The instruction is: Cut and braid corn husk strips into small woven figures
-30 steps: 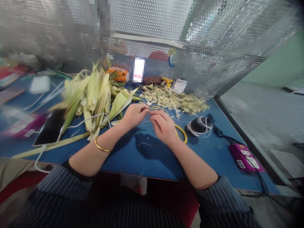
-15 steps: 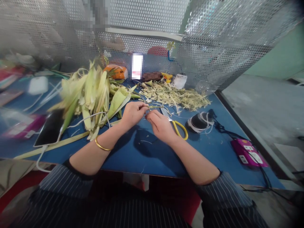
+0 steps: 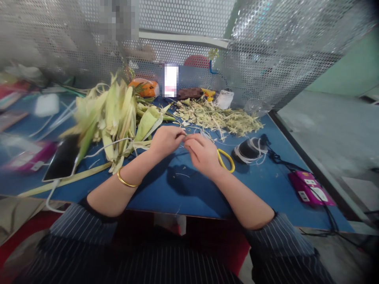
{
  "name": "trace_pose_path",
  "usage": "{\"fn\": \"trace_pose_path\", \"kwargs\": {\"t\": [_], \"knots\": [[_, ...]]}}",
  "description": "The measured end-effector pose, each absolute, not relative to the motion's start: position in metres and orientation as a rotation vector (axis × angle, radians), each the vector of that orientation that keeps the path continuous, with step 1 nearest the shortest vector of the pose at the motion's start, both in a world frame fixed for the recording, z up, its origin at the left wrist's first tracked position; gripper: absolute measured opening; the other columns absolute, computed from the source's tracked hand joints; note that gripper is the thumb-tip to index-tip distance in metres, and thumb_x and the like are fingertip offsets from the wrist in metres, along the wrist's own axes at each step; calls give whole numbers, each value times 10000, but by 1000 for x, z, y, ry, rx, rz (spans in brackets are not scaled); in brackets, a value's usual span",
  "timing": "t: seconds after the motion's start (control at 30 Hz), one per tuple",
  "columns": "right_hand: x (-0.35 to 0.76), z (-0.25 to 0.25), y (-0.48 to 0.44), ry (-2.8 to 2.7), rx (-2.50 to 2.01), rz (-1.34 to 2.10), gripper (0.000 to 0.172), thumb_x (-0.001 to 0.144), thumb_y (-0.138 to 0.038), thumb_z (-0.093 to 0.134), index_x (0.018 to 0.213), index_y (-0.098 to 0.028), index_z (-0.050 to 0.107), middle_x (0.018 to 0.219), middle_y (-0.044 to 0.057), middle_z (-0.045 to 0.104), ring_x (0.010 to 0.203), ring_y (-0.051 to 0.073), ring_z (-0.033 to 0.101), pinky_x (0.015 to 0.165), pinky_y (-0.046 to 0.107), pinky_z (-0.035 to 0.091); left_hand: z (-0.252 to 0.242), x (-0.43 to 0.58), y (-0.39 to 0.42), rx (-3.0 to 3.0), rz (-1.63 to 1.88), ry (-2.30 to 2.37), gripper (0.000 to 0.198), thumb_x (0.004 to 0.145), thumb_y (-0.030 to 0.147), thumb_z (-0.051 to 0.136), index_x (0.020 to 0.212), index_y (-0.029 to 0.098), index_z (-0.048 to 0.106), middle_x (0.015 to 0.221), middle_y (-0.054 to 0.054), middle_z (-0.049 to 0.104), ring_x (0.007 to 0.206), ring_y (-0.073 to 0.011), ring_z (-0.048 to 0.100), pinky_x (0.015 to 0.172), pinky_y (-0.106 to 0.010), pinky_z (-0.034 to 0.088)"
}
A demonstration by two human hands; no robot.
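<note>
My left hand (image 3: 167, 142) and my right hand (image 3: 203, 152) meet fingertip to fingertip above the middle of the blue table (image 3: 166, 193). Both are closed in a pinch. Whatever lies between the fingers is too small and too covered to name. Just right of my right hand, the yellow handle of a pair of scissors (image 3: 227, 161) shows, its blades mostly hidden behind the hand. A heap of pale green corn husks (image 3: 118, 114) lies to the left. Beyond my hands spreads a pile of dry shredded husk scraps (image 3: 219, 116).
On the right are a dark spool wound with white cord (image 3: 250, 150) and a purple power strip (image 3: 310, 187) with black cables. A phone (image 3: 62, 159) on a white cable lies at left. An orange packet (image 3: 145, 87) and a lit screen (image 3: 170, 80) stand before the perforated metal panel (image 3: 183, 19).
My hands have drawn slightly closer, and my right hand now covers more of the scissors. The thin greenish strand that showed beyond the fingers is less visible.
</note>
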State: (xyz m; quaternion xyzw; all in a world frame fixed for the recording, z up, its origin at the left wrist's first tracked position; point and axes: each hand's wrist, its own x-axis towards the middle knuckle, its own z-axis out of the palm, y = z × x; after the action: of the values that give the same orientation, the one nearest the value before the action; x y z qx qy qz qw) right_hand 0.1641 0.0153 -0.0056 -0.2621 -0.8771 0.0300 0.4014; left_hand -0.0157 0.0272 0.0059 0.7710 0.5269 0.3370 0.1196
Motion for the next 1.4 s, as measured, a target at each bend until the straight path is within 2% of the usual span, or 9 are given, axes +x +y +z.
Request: {"fn": "trace_pose_path", "kwargs": {"t": [0.1,0.2,0.33,0.47,0.57,0.73,0.93,1.2,1.4], "knots": [[173,-1,25,-2085,-764,64,170,960,-184,474,861,-220,606,992,77,696,955,219,629,819,380,441,11,-16,24,2451,740,1353,210,801,155,557,811,184,765,840,-57,771,779,-178,672,719,-281,461],[183,-3,43,-1940,-899,315,145,909,-203,536,780,-216,601,906,58,670,883,205,601,817,371,445,18,-18,22,2351,674,1094,182,802,161,576,825,183,754,820,-40,765,745,-142,665,707,-252,468],[184,-16,58,-1727,-1074,894,89,787,-242,627,708,-203,613,705,0,623,687,155,536,707,320,434,20,-18,23,1974,912,1092,136,839,252,619,824,159,717,669,-18,692,550,-93,565,554,-221,431],[171,-21,47,-1667,-1036,1229,120,773,-294,642,706,-197,619,677,-6,626,677,147,557,708,313,444,12,-17,28,1819,1156,1233,148,852,281,616,820,149,673,677,-15,671,494,-75,513,513,-217,413],[163,-18,31,-1861,-984,964,115,826,-236,601,715,-206,605,715,6,618,712,157,557,724,326,451,9,-16,30,1825,1253,1352,140,848,264,602,834,147,678,671,-12,675,513,-85,526,553,-226,431],[159,-11,15,-1937,-728,433,121,917,-175,539,825,-226,598,1042,81,640,979,199,600,880,391,479,7,-15,29,1922,1235,1425,165,850,237,577,893,149,710,707,-18,701,602,-120,567,606,-244,426],[159,-12,19,-1910,-638,670,148,973,-193,474,844,-228,537,904,45,632,894,173,610,834,366,496,4,-11,27,2084,1182,1458,178,849,190,547,774,152,705,713,-18,692,670,-143,584,640,-260,401],[161,-10,17,-2024,-618,579,149,977,-171,456,856,-227,523,896,47,600,874,171,575,824,361,473,-1,-11,28,2199,1146,1516,196,858,177,524,802,165,712,794,-46,738,741,-176,640,691,-276,435],[168,-3,21,-1965,-646,616,167,966,-174,461,825,-227,533,851,26,592,813,157,571,781,341,468,2,-13,26,2451,885,1508,229,877,214,499,845,167,721,847,-86,745,787,-204,649,705,-296,435]]}}
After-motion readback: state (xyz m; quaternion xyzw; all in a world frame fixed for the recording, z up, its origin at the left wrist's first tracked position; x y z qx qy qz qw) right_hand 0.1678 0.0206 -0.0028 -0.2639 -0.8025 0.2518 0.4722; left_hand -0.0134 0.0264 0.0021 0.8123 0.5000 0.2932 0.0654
